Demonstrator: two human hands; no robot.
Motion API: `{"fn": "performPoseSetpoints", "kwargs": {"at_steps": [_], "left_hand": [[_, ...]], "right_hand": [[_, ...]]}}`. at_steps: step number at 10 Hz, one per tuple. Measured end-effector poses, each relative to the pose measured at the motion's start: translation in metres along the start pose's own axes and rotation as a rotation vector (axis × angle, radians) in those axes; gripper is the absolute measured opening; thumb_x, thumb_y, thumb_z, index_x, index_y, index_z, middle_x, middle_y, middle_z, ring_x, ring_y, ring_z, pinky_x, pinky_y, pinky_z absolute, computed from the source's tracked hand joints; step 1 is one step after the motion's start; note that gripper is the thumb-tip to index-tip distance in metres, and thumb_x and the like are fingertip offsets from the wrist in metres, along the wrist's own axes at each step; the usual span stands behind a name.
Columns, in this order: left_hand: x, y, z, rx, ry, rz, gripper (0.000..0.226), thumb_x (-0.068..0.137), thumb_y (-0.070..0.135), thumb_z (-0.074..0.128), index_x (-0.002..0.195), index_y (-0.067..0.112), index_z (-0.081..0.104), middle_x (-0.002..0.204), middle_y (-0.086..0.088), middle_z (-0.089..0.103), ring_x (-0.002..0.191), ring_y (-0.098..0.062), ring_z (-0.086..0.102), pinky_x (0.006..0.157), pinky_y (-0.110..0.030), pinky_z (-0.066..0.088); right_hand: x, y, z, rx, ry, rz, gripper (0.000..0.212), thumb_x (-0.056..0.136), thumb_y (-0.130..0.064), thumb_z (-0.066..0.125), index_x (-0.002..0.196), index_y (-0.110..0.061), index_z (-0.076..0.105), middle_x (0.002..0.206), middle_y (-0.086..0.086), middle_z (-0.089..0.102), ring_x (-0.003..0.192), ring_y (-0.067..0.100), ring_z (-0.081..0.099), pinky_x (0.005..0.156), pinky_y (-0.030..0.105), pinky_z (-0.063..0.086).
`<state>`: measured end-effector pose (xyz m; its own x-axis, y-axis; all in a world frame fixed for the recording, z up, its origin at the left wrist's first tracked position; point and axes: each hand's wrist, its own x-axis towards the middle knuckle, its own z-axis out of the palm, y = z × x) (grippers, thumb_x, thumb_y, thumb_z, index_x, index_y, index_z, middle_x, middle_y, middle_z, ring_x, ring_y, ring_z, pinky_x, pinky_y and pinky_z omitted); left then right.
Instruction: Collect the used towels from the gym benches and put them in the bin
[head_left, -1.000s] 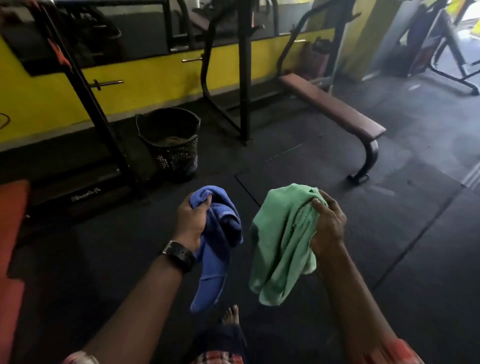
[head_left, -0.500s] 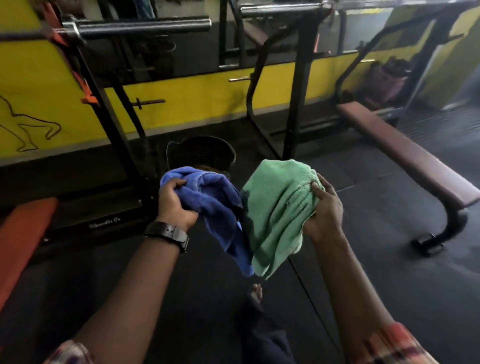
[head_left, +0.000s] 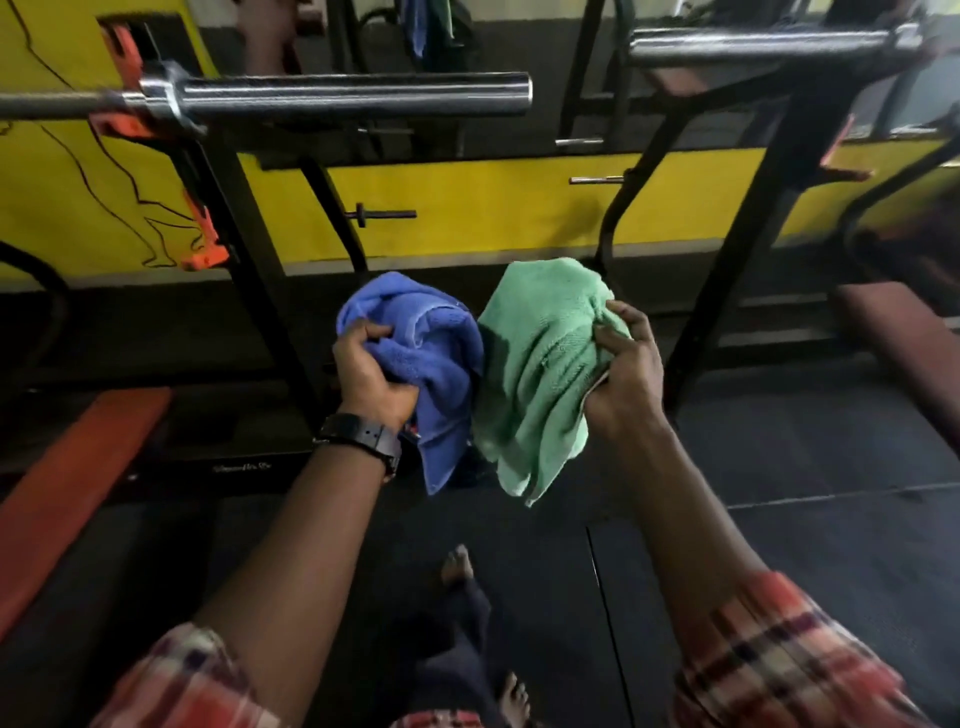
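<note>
Blue terry towel (head_left: 441, 358) is gripped in the left hand (head_left: 371, 374), green terry towel (head_left: 540, 364) in the right hand (head_left: 623, 364), below the steel barbell (head_left: 337, 96); both seem soft and light, best held by their bunched tops.

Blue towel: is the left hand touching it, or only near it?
Touching. The head view shows the left hand gripping the blue towel, its fingers curled into the cloth.

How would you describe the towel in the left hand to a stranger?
Below the steel barbell, two towels hang side by side. The left hand, wearing a black watch, grips the blue towel; its neighbour, the green towel, is in the right hand.
</note>
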<state>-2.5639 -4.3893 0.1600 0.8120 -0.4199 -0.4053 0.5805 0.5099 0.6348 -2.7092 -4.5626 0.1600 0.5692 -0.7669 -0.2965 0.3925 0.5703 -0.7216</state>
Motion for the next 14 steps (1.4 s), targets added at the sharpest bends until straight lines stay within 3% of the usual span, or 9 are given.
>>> {"fn": "performPoseSetpoints", "kwargs": {"at_steps": [1, 3, 5, 6, 7, 8, 10, 12, 14], "left_hand": [[0.058, -0.007, 0.011, -0.019, 0.085, 0.008, 0.024, 0.086, 0.019, 0.047, 0.104, 0.004, 0.052, 0.096, -0.017, 0.055, 0.104, -0.034, 0.055, 0.106, -0.046, 0.042], [0.171, -0.026, 0.014, -0.049, 0.152, 0.021, 0.035, 0.084, 0.012, 0.046, 0.051, 0.02, 0.047, 0.051, 0.002, 0.046, 0.054, -0.016, 0.05, 0.062, -0.028, 0.046], [0.244, -0.064, -0.014, 0.273, 0.321, -0.17, 0.008, 0.091, 0.011, 0.052, 0.087, 0.007, 0.058, 0.079, -0.009, 0.061, 0.066, -0.022, 0.056, 0.052, -0.025, 0.045], [0.26, -0.077, -0.038, 0.219, 0.414, -0.214, 0.017, 0.097, 0.01, 0.048, 0.109, 0.007, 0.06, 0.089, -0.004, 0.064, 0.09, -0.022, 0.057, 0.071, -0.023, 0.053], [0.265, -0.076, -0.039, 0.084, 0.447, -0.184, 0.04, 0.1, 0.013, 0.046, 0.139, 0.004, 0.047, 0.123, -0.012, 0.056, 0.128, -0.028, 0.05, 0.103, -0.032, 0.043], [0.267, -0.076, -0.032, 0.083, 0.452, -0.157, 0.041, 0.101, 0.016, 0.045, 0.141, 0.004, 0.046, 0.139, -0.016, 0.053, 0.133, -0.03, 0.049, 0.1, -0.034, 0.043], [0.261, -0.087, -0.015, 0.16, 0.484, -0.131, 0.04, 0.099, 0.017, 0.049, 0.138, 0.008, 0.051, 0.136, -0.012, 0.058, 0.119, -0.025, 0.057, 0.097, -0.036, 0.047], [0.237, -0.098, 0.001, 0.195, 0.51, -0.077, 0.031, 0.098, 0.016, 0.052, 0.128, 0.011, 0.058, 0.13, -0.008, 0.062, 0.112, -0.023, 0.06, 0.096, -0.037, 0.051], [0.182, -0.078, 0.006, 0.139, 0.56, 0.058, 0.037, 0.1, 0.014, 0.048, 0.136, 0.01, 0.054, 0.134, -0.009, 0.06, 0.127, -0.027, 0.055, 0.095, -0.036, 0.048]], "right_hand": [[0.06, 0.01, 0.018, -0.049, -0.005, -0.001, 0.036, 0.082, 0.015, 0.048, 0.078, -0.017, 0.063, 0.103, 0.016, 0.063, 0.087, 0.03, 0.063, 0.08, 0.046, 0.053], [0.167, 0.033, 0.048, -0.034, 0.057, 0.032, 0.039, 0.082, 0.016, 0.046, 0.074, -0.017, 0.064, 0.099, 0.013, 0.066, 0.089, 0.032, 0.064, 0.084, 0.048, 0.053], [0.238, 0.058, 0.055, -0.068, 0.104, 0.111, 0.037, 0.081, 0.013, 0.051, 0.073, -0.02, 0.066, 0.099, 0.014, 0.068, 0.087, 0.032, 0.066, 0.079, 0.047, 0.055], [0.263, 0.071, 0.055, -0.079, 0.126, 0.177, 0.036, 0.08, 0.013, 0.051, 0.072, -0.019, 0.065, 0.096, 0.013, 0.068, 0.085, 0.031, 0.066, 0.075, 0.044, 0.058], [0.282, 0.085, 0.057, -0.117, 0.11, 0.238, 0.034, 0.08, 0.012, 0.052, 0.073, -0.019, 0.065, 0.093, 0.013, 0.069, 0.08, 0.029, 0.068, 0.071, 0.043, 0.058], [0.294, 0.099, 0.061, -0.149, 0.069, 0.281, 0.032, 0.078, 0.01, 0.054, 0.073, -0.019, 0.066, 0.089, 0.013, 0.071, 0.076, 0.028, 0.07, 0.07, 0.043, 0.059], [0.302, 0.125, 0.046, -0.74, -0.141, 0.325, 0.04, 0.081, 0.001, 0.061, 0.1, -0.034, 0.07, 0.109, -0.005, 0.069, 0.091, 0.014, 0.067, 0.065, 0.027, 0.055], [0.296, 0.116, 0.042, -0.819, -0.215, 0.305, 0.037, 0.085, 0.0, 0.057, 0.095, -0.033, 0.07, 0.101, -0.014, 0.068, 0.107, 0.016, 0.065, 0.102, 0.044, 0.05], [0.236, 0.12, 0.07, -0.842, -0.475, 0.337, 0.035, 0.092, -0.001, 0.054, 0.119, -0.018, 0.068, 0.115, 0.001, 0.068, 0.106, 0.016, 0.064, 0.101, 0.043, 0.051]]}}
